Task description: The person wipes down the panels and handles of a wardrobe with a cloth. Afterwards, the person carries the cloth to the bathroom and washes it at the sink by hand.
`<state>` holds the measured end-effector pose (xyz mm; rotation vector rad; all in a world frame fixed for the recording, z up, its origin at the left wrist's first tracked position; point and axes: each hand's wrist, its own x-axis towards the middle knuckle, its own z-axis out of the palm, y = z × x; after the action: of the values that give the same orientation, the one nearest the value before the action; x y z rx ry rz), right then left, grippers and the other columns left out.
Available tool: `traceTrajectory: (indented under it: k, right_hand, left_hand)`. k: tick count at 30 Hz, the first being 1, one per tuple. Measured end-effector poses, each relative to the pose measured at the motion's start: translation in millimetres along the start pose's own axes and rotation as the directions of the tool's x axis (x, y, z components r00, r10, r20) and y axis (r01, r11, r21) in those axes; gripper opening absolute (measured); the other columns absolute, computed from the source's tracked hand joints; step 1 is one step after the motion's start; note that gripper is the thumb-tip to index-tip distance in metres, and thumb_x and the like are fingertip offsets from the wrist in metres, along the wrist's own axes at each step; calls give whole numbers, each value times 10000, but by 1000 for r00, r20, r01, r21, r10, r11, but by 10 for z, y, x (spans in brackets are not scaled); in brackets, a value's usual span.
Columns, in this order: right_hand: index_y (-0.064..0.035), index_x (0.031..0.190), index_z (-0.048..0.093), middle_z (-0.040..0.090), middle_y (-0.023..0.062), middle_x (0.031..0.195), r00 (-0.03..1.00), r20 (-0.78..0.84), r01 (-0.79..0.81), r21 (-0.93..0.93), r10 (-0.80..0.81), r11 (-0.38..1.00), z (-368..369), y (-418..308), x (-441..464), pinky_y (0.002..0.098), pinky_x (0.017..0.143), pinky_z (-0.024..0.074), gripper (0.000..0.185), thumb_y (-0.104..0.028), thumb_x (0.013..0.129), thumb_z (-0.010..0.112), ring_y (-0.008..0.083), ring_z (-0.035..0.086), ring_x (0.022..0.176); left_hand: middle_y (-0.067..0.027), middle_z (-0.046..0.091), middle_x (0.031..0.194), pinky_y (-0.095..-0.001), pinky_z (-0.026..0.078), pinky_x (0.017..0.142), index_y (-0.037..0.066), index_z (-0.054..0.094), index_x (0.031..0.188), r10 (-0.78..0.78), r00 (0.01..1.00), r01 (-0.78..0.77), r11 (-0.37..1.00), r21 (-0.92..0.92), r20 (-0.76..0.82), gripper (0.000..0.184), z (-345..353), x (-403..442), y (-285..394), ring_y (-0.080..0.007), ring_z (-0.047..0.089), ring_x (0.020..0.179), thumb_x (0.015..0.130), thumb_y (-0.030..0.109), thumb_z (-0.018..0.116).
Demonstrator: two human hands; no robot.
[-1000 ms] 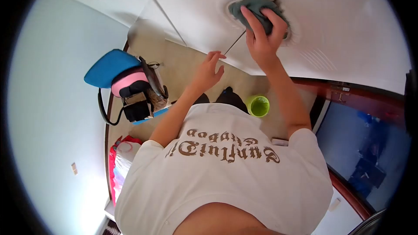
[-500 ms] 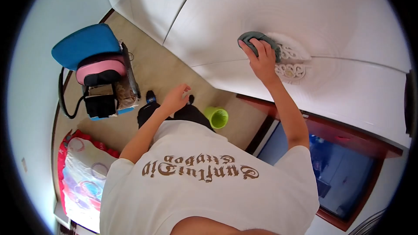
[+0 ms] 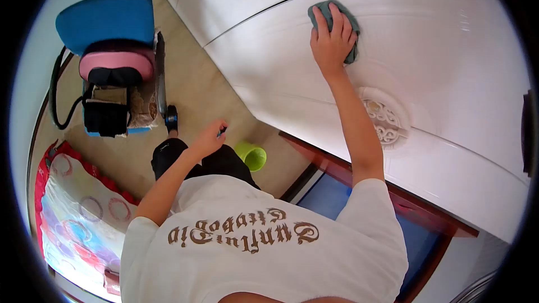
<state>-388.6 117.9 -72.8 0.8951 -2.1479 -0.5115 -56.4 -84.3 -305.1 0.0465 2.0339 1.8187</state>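
My right hand presses a dark green cloth flat against a glossy white panel. Its fingers are spread over the cloth. Below the hand, beside my forearm, an ornate white carved handle sits across the seam in the panel. My left hand hangs in front of my dark trousers, its fingers loosely bent and nothing visible in them. A dark shoe tip shows just past those fingers. Nearest to that hand stands a lime green bin on the floor.
At the left is a blue chair with a pink and black cushion and dark items on it. A patterned bed cover with red edging lies lower left. A reddish-brown wooden frame runs below the white panel.
My right hand has slid the cloth up the panel, off the carved handle. My left hand has shifted down and left in view, and the whole view has turned a little.
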Motion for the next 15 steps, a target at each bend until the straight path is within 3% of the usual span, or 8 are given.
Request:
traceTrajectory:
  k: [3,5,7,8,10,13,15]
  right_hand:
    - [-312,1279,701,599,-11,1414,1000,5,22,-4,-22,1000,266,-175,21,441,888,396,539,-236,756,804,251,555,1209]
    - [-295,1217,729,626,-25,1387,999,-16,32,1,-32,999,387,-323,82,413,844,426,412,-206,816,716,207,568,1198]
    - [-295,1215,729,626,-27,1388,999,-30,41,18,-41,999,530,-422,51,406,832,425,417,-214,806,715,199,571,1195]
    - [-295,1215,730,627,-29,1387,998,-20,62,10,-62,998,596,-458,23,401,831,426,413,-217,810,716,196,571,1194]
    - [-290,1207,738,634,-34,1371,995,-11,98,-10,-99,995,683,-522,-17,387,824,428,379,-212,837,712,189,575,1196]
    - [-283,1191,746,641,-39,1356,995,-32,96,24,-95,995,826,-604,-89,387,823,435,341,-195,864,701,188,580,1199]
    - [-277,1176,752,653,-39,1334,995,-66,83,12,-82,997,916,-694,-141,378,824,442,316,-176,883,691,188,598,1181]
  left_hand:
    - [-220,684,1108,-493,527,937,18,621,1194,-94,992,97,995,31,-88,320,-4,-48,-217,-405,661,1060,882,66,672]
    - [-222,679,1128,-502,521,948,19,623,1190,-131,979,146,986,86,-158,317,-49,-55,-395,-419,650,1077,878,60,666]
    - [-236,611,1257,-533,482,1053,38,606,1253,-143,969,207,915,346,-200,363,-148,0,-590,-457,582,1195,892,33,641]
    - [-236,611,1257,-533,482,1053,38,606,1253,-157,966,221,912,345,-203,363,-212,57,-595,-457,582,1195,892,33,641]
    - [-231,566,1374,-566,389,1166,29,633,1236,178,895,114,796,595,-409,395,-389,212,-631,-445,506,1328,841,36,643]
    - [-211,529,1438,-570,327,1230,31,631,1256,187,831,242,727,643,-524,430,-605,570,-862,-406,441,1429,826,22,644]
    - [-185,519,1476,-564,313,1244,41,636,1232,354,754,232,645,728,-553,410,-869,794,-864,-374,416,1473,824,1,633]
